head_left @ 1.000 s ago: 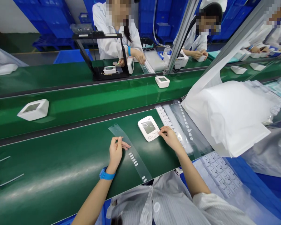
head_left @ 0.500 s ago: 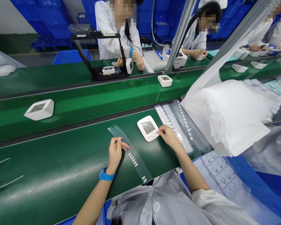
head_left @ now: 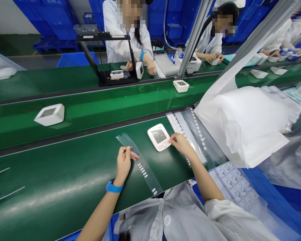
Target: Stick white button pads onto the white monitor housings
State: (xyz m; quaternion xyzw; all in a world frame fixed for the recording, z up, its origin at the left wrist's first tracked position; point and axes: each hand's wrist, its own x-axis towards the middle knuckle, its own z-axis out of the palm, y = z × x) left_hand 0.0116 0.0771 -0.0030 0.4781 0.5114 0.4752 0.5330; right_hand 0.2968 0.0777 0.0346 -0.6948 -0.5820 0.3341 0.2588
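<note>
A white device with a grey display (head_left: 158, 136) and several outlined buttons lies face up on the green work surface. My right hand (head_left: 180, 144) is at its lower right corner, fingertips pinched together at the rightmost button. Anything tiny between those fingertips is hidden. To the left, my left hand (head_left: 124, 163), with a blue wrist strap, rests beside a clear plastic strip (head_left: 134, 147). Its fingers are loosely apart, their tips over the strip, and they hold nothing I can see. Small oval stickers (head_left: 142, 170) sit on the strip's lower half.
Sheets with round white stickers (head_left: 178, 125) lie right of the device, beside a white foam bag (head_left: 240, 117). Beyond a dark rail, a green conveyor belt (head_left: 110, 112) carries white devices (head_left: 50, 114). Co-workers in white coats (head_left: 126, 43) sit across it, near a black stand (head_left: 102, 58).
The devices on the conveyor have shifted to the right. My two hands and the device in front of me have hardly moved.
</note>
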